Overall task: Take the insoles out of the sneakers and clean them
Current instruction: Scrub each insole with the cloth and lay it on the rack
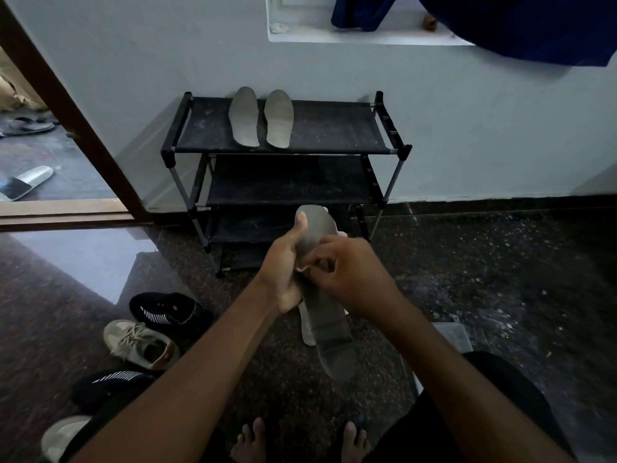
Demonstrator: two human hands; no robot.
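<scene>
In front of the black fabric-shelved shoe rack (334, 128) that stands against the pale wall, the person holds a long grey foam insole (332, 342) up off the floor, toe end towards the rack's lower shelves and heel end towards their own bare feet (250, 442). The left hand (283, 275) has the insole in its grip from the left edge, with the thumb lying up along the insole's face. The right hand (357, 275) comes in from the other side with curled fingers, its grip pinching a small pale scrap (301, 268) against the middle of the insole; I cannot tell what the scrap is made of. A pale strip (307, 329) hangs just behind the held insole, too hidden to name.

On the rack's top shelf two more grey insoles (244, 116) lie side by side, toes towards the wall. On the dark speckled floor left of the rack and nearer the person lie a black knit sneaker with white stripes (170, 312) and, just beside it, a beige lace-up sneaker (140, 342). Further from the rack, beside the person's left arm, are a second black striped sneaker (110, 382) and a second beige sneaker (63, 436). A clear plastic box (452, 335) sits on the floor right of the rack, under the right forearm.
</scene>
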